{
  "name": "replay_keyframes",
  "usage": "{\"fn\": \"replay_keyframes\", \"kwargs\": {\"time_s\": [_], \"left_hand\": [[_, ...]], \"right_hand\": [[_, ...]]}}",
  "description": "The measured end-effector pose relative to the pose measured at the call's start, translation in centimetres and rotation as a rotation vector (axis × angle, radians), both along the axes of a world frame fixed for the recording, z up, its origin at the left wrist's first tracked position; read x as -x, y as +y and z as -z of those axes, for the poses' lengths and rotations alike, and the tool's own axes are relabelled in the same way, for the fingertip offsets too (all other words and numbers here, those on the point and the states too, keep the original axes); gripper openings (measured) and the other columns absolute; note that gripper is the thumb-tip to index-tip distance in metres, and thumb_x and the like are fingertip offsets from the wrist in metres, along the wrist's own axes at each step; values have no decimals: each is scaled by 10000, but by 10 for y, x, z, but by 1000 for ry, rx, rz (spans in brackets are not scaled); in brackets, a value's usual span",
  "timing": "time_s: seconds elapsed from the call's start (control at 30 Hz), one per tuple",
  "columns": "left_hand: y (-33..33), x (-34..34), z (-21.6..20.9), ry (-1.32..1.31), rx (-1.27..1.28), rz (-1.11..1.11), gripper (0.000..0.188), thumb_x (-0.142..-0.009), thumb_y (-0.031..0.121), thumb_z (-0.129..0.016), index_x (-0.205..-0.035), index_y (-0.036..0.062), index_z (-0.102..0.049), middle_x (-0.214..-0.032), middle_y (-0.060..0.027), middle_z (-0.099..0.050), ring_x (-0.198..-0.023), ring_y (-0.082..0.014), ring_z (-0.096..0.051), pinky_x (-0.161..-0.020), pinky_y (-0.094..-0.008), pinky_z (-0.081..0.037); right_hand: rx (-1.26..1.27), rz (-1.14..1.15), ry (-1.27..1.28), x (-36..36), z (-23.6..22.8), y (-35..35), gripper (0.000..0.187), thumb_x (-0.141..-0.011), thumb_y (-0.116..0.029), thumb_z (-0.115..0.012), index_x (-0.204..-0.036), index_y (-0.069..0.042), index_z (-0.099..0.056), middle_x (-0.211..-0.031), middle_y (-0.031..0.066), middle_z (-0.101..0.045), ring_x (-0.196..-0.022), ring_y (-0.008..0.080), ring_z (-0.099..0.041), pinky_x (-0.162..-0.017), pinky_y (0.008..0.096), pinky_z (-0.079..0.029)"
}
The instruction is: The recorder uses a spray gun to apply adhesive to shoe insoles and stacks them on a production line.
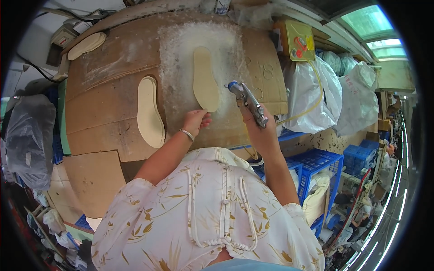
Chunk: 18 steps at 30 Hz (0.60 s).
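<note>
Had L hand (197, 121) pinched, thumb & fingertips tog., on near end of cream insole (205, 79), lying flat & lengthwise on whitened patch (175, 52) of cardboard-covered bench (104, 108). Had R hand (266, 128) wrapped round metal spray gun (253, 105), blue-tipped, pointed L toward insole, apart from it. Couldn't tell if spraying.

Judged work partway: one insole positioned by the gun, prob. mid-coat, coverage unconfirmed. Saw small stack of insoles (150, 110) just L of patch, plus farther pile (86, 46) at far L corner; couldn't tell coated vs. uncoated, so amt. left unclear.

Noted insole thin, smooth-looking, matte, w/ rounded ends & slight waist. Found cardboard brown, creased, scuffed; patch powdery, crusty, esp. beyond insole's far end. Noted gun hard, shiny, angular. Traced thin yellow hose (320, 92), flexible, curving R of gun toward boxy yellow container (289, 34) w/ red parts. Saw crinkled whitish bags (314, 101) slumped R of bench, & blue lattice plastic crates (318, 158) lower R, nearer body.
</note>
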<state>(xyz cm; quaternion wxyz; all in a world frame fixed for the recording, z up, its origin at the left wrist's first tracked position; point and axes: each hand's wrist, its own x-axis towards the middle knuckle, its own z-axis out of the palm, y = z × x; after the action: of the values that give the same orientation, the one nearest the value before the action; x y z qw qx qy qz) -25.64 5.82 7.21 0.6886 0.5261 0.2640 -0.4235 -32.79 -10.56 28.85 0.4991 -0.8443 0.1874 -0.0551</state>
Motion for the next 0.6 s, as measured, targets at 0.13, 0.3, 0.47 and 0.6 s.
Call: {"fn": "replay_keyframes", "kwargs": {"time_s": [0.13, 0.3, 0.47, 0.6], "left_hand": [[0, 1, 1, -14, 17, 6, 183, -878, 207, -599, -961, 44, -589, -872, -47, -643, -692, -155, -637, -556, -244, -507], [0, 2, -1, -19, 10, 10, 201, -879, 213, -597, -979, 39, -587, -890, -52, -641, -702, -157, -637, -560, -247, -507], [-2, 4, -2, -12, -7, -1, 205, -878, 211, -597, -985, 36, -585, -889, -56, -640, -697, -159, -635, -558, -246, -509], [-2, 5, -1, -15, 2, -22, 199, -879, 201, -592, -988, 35, -584, -884, -58, -640, -694, -161, -635, -554, -241, -512]], "right_hand": [[-27, 28, 32, -1, 1, -3, 236, -879, -254, -619, -858, -31, -545, -639, 69, -518, -569, 131, -448, -544, 289, -398], [-43, -23, 20, 3, -5, 1, 221, -875, -244, -623, -864, -35, -550, -639, 71, -527, -565, 132, -458, -540, 287, -401], [-23, 33, 41, 1, -4, -5, 210, -870, -231, -629, -867, -36, -551, -640, 68, -528, -562, 138, -460, -542, 288, -405], [-47, -37, 33, 14, -4, -2, 202, -869, -221, -630, -872, -36, -549, -637, 65, -524, -562, 135, -452, -538, 288, -401]]}}
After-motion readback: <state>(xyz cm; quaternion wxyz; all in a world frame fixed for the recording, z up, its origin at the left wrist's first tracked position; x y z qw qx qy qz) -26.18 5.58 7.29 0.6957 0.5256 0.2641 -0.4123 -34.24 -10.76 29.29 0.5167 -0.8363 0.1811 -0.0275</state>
